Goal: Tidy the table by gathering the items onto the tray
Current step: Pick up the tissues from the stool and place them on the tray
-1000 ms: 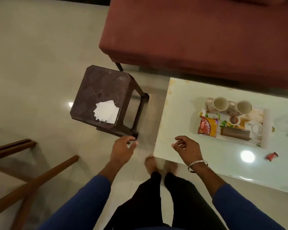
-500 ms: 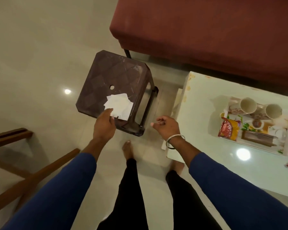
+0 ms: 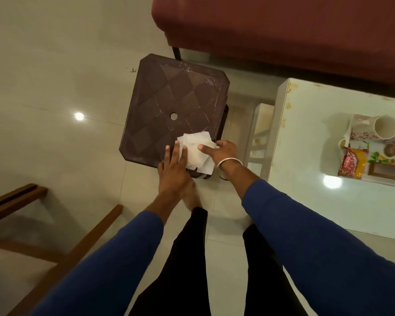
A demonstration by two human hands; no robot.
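A loose pile of white paper napkins [image 3: 195, 145] lies at the near right corner of a dark brown plastic stool [image 3: 169, 99]. My left hand [image 3: 173, 165] lies flat on the pile's left side with fingers spread. My right hand [image 3: 219, 150], with a metal bangle at the wrist, pinches the pile's right side between thumb and fingers. The tray [image 3: 354, 120] sits on the white table [image 3: 306, 167] at the far right; it holds a cup [image 3: 387, 127], a red and yellow snack packet [image 3: 352, 164] and a small bowl [image 3: 390, 151].
A maroon sofa [image 3: 283, 30] fills the top right, close behind the stool and table. Wooden chair legs [image 3: 55, 229] cross the lower left floor. My feet and dark trouser legs stand between the stool and the table's near edge.
I have stepped towards the stool. My left hand slid flat onto the napkins, and my right hand swung over from beside the table and closed on their right side.
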